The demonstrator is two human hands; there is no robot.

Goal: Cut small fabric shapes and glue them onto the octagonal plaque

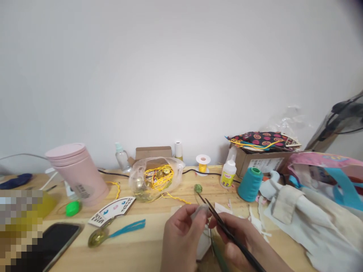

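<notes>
My left hand [184, 234] is closed in a pinch round a small pale grey piece [202, 208], too small and covered to name. In my right hand [241, 236] lies a pair of dark tweezers [227, 231], its two tips spread apart beside the left fingertips. Just beyond the tips a small green ball [198, 188] rests on the table. Below my hands are a pale flat piece [203, 245] and a dark green long thing [218, 251], both partly hidden. White fabric scraps [255, 221] lie to the right of my right hand.
A glue bottle [228, 173], teal thread cone [250, 185] and yellow thread spool [203, 163] stand behind. Left are a plastic bag of cords and bells [155, 177], a fan-shaped piece [113, 209], a bell with blue tassel [98, 237], a phone [53, 245] and a pink tumbler [79, 175].
</notes>
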